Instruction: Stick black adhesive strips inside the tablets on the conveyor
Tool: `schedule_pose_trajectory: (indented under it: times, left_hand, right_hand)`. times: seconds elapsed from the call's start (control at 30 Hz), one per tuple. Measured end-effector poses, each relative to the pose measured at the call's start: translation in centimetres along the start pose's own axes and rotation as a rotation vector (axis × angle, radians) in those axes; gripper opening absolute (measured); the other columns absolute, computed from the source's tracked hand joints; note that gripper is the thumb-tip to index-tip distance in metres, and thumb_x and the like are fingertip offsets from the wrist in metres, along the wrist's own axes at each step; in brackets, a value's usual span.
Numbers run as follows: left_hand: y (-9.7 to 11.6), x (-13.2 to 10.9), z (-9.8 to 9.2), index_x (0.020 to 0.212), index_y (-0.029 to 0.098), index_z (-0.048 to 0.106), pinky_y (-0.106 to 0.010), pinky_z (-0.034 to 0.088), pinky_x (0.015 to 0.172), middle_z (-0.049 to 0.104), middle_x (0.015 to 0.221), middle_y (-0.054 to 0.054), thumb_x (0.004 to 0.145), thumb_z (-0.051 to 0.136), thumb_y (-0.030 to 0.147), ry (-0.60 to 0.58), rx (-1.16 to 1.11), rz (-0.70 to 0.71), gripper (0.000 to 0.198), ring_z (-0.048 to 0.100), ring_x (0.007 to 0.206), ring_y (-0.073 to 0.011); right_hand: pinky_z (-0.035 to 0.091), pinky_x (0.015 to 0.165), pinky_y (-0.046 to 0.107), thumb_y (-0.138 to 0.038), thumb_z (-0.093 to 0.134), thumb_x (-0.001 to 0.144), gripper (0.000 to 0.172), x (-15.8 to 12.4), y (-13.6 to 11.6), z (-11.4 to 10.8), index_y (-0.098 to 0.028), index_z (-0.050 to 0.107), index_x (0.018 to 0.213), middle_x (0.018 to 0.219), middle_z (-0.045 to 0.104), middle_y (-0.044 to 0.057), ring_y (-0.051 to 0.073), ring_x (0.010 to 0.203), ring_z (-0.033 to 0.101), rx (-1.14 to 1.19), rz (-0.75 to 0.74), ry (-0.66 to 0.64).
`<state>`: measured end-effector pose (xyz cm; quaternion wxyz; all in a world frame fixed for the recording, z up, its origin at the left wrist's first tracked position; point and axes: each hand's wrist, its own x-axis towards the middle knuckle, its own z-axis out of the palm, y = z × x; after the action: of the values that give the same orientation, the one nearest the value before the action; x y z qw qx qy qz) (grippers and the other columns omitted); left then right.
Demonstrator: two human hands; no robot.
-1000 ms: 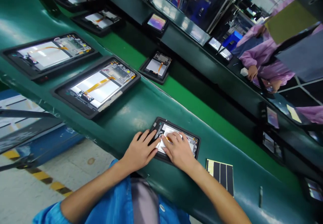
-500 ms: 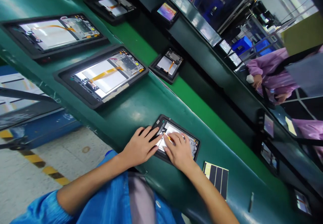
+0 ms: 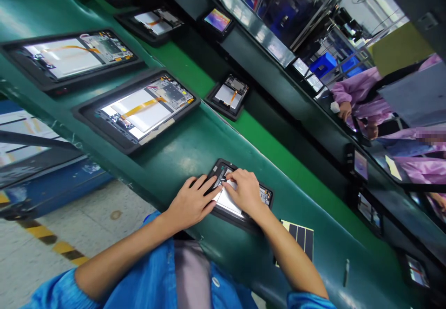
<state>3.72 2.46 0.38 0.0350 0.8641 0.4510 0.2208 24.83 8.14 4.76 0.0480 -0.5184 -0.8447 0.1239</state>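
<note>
An opened tablet lies in a black tray on the green bench in front of me, its white inner panel showing between my hands. My left hand rests on the tablet's left end with its fingers spread out. Over the same end, my right hand is bent, its curled fingers and thumb close together at the black strip near my left fingertips. Whatever sits between those fingertips is too small and covered to make out. A card with black adhesive strips lies to the right, partly behind my right forearm.
Two more opened tablets, a near one and a farther one, sit in black trays at the left. Beyond the bench edge runs a green belt carrying another tablet. A thin stick lies at right. Across it, people in pink sleeves work.
My right hand has shifted up and left across the tablet, and its fingers have curled in. My left hand stays in place. The view has tilted slightly.
</note>
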Motion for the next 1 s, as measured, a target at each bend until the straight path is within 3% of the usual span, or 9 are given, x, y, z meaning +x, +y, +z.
schedule_pose_trajectory:
  times: [0.23,0.37,0.57,0.7,0.83,1.0]
  left_hand:
    - [-0.1,0.0,0.2,0.133,0.026,0.069,-0.049,0.043,0.098,0.065,0.14,-0.013,0.098,0.057,0.031,-0.025,0.01,0.004,0.037,0.059,0.121,-0.0346]
    - [-0.3,0.1,0.0,0.133,0.028,0.069,-0.047,0.042,0.096,0.066,0.139,-0.013,0.099,0.055,0.03,-0.037,0.007,0.011,0.037,0.06,0.119,-0.0338]
    - [-1.1,-0.4,0.5,0.133,0.026,0.069,-0.05,0.044,0.098,0.065,0.141,-0.015,0.101,0.052,0.031,0.019,0.004,0.048,0.037,0.061,0.122,-0.0361]
    - [-0.8,0.3,0.4,0.13,0.021,0.068,-0.06,0.042,0.106,0.064,0.139,-0.018,0.098,0.057,0.026,0.106,-0.045,0.117,0.034,0.056,0.131,-0.041]
    - [2.3,2.0,0.3,0.128,0.023,0.067,-0.059,0.04,0.114,0.063,0.141,-0.015,0.097,0.058,0.027,0.096,-0.201,0.292,0.032,0.052,0.138,-0.0377]
    - [9.9,4.2,2.0,0.127,0.025,0.071,-0.049,0.034,0.121,0.066,0.14,-0.008,0.098,0.058,0.047,-0.063,-0.358,0.584,0.038,0.053,0.138,-0.0307]
  right_hand:
    - [0.038,0.083,0.035,-0.037,0.07,0.098,0.015,0.2,0.0,-0.4,-0.023,0.069,0.103,0.098,0.073,0.003,0.021,0.092,0.064,-0.008,-0.034,-0.015]
    - [0.04,0.086,0.035,-0.039,0.065,0.101,0.02,-1.6,0.6,-0.7,-0.021,0.07,0.109,0.099,0.074,0.005,0.021,0.093,0.066,0.054,0.003,0.11]
    - [0.048,0.085,0.035,-0.034,0.056,0.103,0.02,-11.0,1.7,-0.4,-0.023,0.073,0.102,0.096,0.074,0.006,0.021,0.094,0.067,0.138,0.224,0.351]
    - [0.055,0.083,0.037,-0.036,0.055,0.103,0.023,-18.6,3.3,-0.2,-0.023,0.073,0.097,0.091,0.073,0.008,0.022,0.089,0.069,0.213,0.483,0.541]
    - [0.057,0.076,0.033,-0.033,0.053,0.105,0.025,-23.9,5.8,-0.8,-0.02,0.071,0.094,0.091,0.072,0.008,0.02,0.083,0.069,0.144,0.642,0.541]
    - [0.054,0.082,0.033,-0.031,0.054,0.105,0.024,-25.3,7.9,-0.7,-0.02,0.074,0.098,0.097,0.074,0.008,0.02,0.09,0.07,0.093,0.557,0.389]
